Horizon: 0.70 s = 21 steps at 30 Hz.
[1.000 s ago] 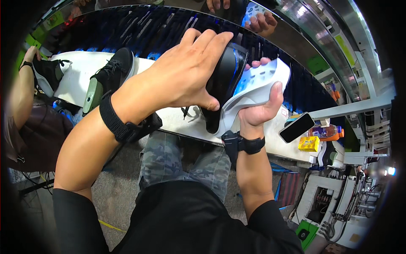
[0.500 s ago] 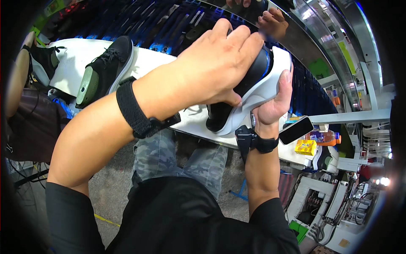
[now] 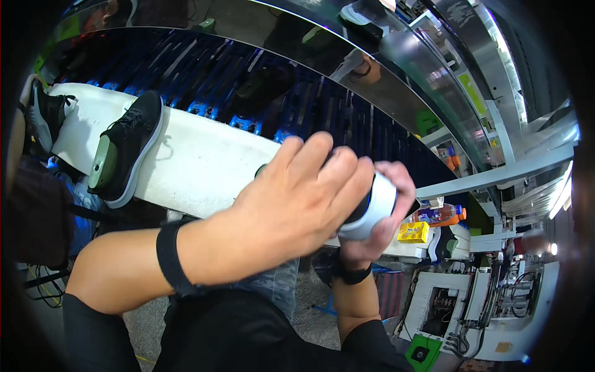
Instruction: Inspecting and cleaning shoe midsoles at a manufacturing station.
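A dark shoe with a white sole (image 3: 380, 204) is held between my two hands, one end tipped up, and most of its upper is hidden behind my fingers. My left hand (image 3: 304, 198) is closed over the shoe's top, its knuckles bent and its fingertips out of sight. From the right, my right hand (image 3: 396, 198) curls round the white sole with the palm against it. A black laced sneaker (image 3: 137, 133) with a green shoe last (image 3: 103, 162) in it rests to the left, on a long white bench top (image 3: 192, 158).
Beyond the bench runs a roller conveyor (image 3: 204, 102) under a shiny rail. At far left, another person's arm is beside a second dark shoe (image 3: 46, 118). A yellow box (image 3: 413, 232), an orange-capped bottle (image 3: 441, 215) and another shoe (image 3: 455, 243) sit at right, near a machine (image 3: 443, 304).
Both hands have brought the shoe lower and turned it, so one end of its white sole now faces up toward me. My right hand's fingers now wrap farther round it. The whole view has shifted.
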### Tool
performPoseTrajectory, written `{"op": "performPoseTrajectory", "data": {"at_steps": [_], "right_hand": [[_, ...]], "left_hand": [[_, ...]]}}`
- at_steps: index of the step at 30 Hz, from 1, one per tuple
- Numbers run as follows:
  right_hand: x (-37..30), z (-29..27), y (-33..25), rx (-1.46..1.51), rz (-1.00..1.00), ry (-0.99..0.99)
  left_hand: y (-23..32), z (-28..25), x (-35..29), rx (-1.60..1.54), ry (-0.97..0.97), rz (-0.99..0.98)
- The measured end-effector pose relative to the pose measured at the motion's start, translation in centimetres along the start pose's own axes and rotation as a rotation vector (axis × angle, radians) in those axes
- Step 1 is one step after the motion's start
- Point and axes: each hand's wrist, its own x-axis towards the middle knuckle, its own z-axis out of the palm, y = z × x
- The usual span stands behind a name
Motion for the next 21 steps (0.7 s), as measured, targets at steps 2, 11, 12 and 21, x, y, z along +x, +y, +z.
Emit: {"op": "performPoseTrajectory", "data": {"at_steps": [2, 11, 12, 21], "right_hand": [[-1.7, -0.6, -1.0, -0.006, -0.048, 0.042], [-6.4, -1.2, -4.5, -0.168, -0.178, 0.039], [-6.4, -1.3, -5.3, -0.217, -0.148, 0.012], [-13.2, 0.6, -0.3, -0.363, -0.186, -0.1]], "left_hand": [[1.0, -0.4, -0.8, -0.058, 0.018, 0.034], [3.5, -0.7, -3.5, -0.041, 0.021, 0.149], [3.5, -0.9, -3.2, -0.07, 0.013, 0.14], [-1.2, -8.8, -2.2, -0.545, -0.458, 0.025]]}}
